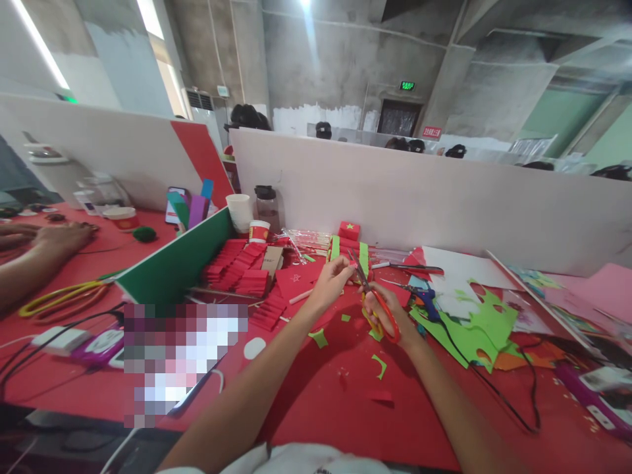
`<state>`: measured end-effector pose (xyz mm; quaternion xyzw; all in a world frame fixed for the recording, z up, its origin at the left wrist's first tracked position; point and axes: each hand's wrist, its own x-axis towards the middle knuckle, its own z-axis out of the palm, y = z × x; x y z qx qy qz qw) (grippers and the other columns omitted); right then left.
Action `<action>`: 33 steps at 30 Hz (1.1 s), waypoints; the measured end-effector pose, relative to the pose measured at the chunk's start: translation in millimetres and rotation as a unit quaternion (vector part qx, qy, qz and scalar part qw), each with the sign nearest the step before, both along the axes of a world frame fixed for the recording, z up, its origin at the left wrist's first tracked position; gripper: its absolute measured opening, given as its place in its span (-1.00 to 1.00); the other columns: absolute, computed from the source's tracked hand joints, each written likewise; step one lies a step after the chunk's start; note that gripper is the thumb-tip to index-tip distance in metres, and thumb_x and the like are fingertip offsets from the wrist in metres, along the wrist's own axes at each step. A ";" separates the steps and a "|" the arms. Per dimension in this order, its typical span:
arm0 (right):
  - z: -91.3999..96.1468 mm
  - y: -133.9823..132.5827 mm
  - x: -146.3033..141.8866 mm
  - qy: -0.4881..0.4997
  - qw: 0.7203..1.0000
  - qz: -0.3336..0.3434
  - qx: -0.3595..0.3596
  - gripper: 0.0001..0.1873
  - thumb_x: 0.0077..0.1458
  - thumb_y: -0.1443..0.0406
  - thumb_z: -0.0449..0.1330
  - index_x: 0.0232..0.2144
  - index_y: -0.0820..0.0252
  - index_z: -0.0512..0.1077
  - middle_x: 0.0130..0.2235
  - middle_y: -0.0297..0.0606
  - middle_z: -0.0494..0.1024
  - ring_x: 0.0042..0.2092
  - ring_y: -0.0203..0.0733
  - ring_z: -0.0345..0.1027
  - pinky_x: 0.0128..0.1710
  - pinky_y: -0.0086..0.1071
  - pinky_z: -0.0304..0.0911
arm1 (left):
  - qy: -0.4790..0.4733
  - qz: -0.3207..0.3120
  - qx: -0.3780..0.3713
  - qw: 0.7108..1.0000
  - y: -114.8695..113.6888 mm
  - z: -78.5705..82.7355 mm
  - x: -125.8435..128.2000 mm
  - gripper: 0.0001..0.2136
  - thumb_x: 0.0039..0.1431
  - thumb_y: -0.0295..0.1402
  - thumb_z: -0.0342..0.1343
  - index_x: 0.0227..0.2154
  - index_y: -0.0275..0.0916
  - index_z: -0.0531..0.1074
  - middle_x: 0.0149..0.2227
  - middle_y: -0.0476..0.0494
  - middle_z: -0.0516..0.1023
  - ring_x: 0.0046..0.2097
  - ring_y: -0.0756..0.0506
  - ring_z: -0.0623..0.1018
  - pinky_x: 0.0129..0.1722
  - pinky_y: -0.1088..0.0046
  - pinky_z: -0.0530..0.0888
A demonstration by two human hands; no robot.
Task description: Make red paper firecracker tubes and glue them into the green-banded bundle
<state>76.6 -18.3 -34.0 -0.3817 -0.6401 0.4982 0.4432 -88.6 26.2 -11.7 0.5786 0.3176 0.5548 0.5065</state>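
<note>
My right hand [391, 308] grips a pair of scissors [363, 279] by the red and yellow handles, with the blades pointing up and away from me. My left hand [332, 282] is closed in a pinch beside the blade tips. Between its fingertips shows a small red piece [352, 263], too small to make out well. Light green paper scraps [320, 338] lie on the red tabletop [336, 401] below my hands. Just behind them are light green strips [364, 257] and a red box with a yellow star [349, 230].
Folded red paper pieces [232, 266], paper cups [259, 231] and a dark-lidded bottle [267, 209] stand left. A blurred lit screen [197, 359] lies nearer. On the right are a blue glue gun [428, 304], its cord and cut green sheets [486, 326]. Another person's hands [64, 237] work beyond the green divider [175, 257].
</note>
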 end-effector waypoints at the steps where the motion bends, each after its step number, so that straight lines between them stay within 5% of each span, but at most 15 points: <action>1: -0.8 0.3 -0.4 0.002 1.000 -0.001 0.000 -0.52 0.13 -0.12 0.15 -0.15 0.13 0.38 -0.53 -0.44 0.23 -0.60 -0.37 0.08 -0.64 -0.48 0.01 | -0.002 0.000 -0.001 1.000 0.0 0.0 0.1 -0.78 0.14 -0.24 0.12 -0.48 -0.23 0.26 -0.48 0.02 0.48 -0.39 0.02 0.52 -0.32 0.51 0.45; 18: -1.5 0.2 -9.0 0.025 0.996 -0.071 0.040 -0.58 0.10 -0.08 0.20 -0.26 0.13 0.33 -0.62 -0.51 0.22 -0.66 -0.38 0.05 -0.69 -0.48 0.02 | 0.010 0.002 0.001 1.000 -3.2 2.0 0.8 -0.80 0.11 -0.27 0.10 -0.49 -0.23 0.23 -0.47 -0.01 0.48 -0.37 0.01 0.50 -0.30 0.49 0.41; 25: 3.2 6.2 -1.6 0.039 0.984 -0.157 0.068 -0.55 0.01 0.01 0.30 -0.16 0.12 0.34 -0.57 -0.46 0.37 -0.58 -0.28 0.25 -0.59 -0.42 0.22 | 0.130 -0.061 0.054 0.988 -6.9 -4.0 1.4 -0.84 0.16 -0.29 0.00 -0.48 -0.23 0.31 -0.43 -0.02 0.44 -0.31 -0.03 0.45 -0.26 0.47 0.39; 33: 2.6 7.8 2.6 0.065 0.984 -0.144 0.077 -0.55 -0.04 0.14 0.34 -0.11 0.10 0.34 -0.38 -0.37 0.47 -0.49 -0.29 0.29 -0.50 -0.40 0.22 | 0.212 -0.053 0.124 0.968 -6.4 -15.4 2.1 -0.89 0.16 -0.34 -0.01 -0.44 -0.22 0.34 -0.41 -0.03 0.39 -0.34 -0.03 0.39 -0.32 0.48 0.35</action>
